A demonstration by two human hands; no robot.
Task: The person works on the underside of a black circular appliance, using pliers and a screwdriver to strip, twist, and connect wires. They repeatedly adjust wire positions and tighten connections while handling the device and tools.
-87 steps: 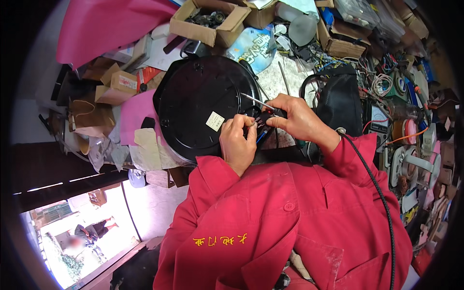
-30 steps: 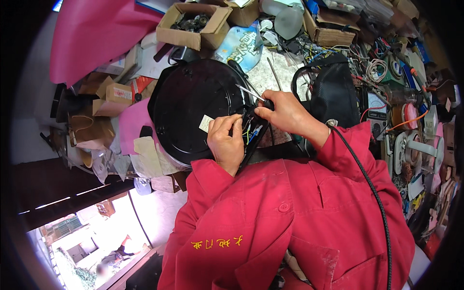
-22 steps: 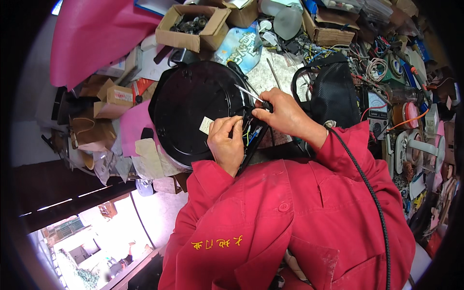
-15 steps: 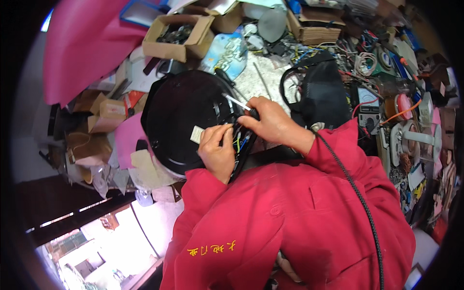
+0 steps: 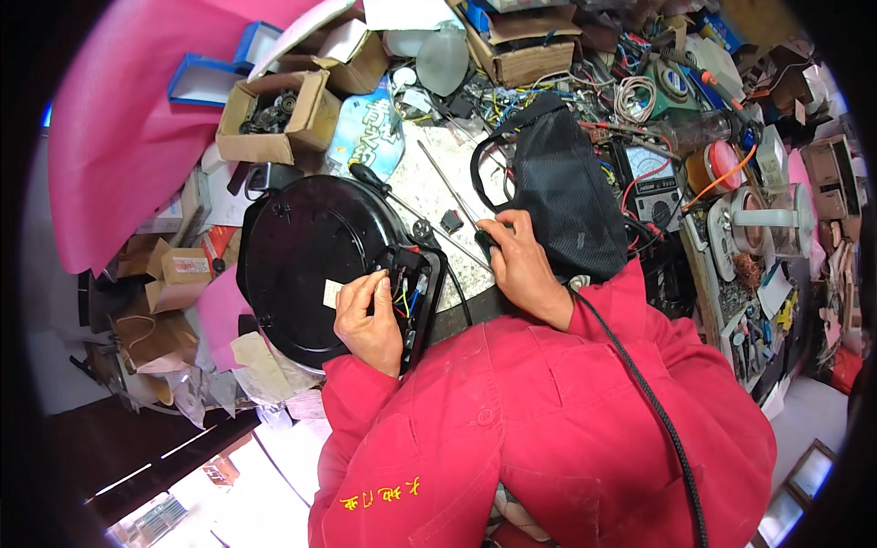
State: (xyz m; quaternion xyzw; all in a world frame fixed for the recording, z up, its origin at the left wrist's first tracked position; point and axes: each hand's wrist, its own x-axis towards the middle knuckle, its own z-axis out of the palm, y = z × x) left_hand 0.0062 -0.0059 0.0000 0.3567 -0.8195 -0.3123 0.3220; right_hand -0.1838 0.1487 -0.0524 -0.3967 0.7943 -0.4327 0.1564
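Observation:
A round black appliance lies on the bench with its underside up. Colored wires show in an open compartment on its right side. My left hand is at that compartment's edge, its fingertips pinched together; whatever is between them is too small to make out. To the right, my right hand has its fingers closed round the dark handle of a screwdriver, whose long thin shaft points away over the bench. Another screwdriver, with a dark handle, lies beside the appliance. A small black part is between the two shafts.
A black mesh bag lies right of my right hand, with an analog multimeter beyond it. An open cardboard box of metal parts stands at the far left. Tangled wires and tools crowd the back and right.
My right hand has moved away from the compartment to the right, and the screwdriver shaft over the appliance is gone from there. My left hand stays at the compartment. The view has shifted.

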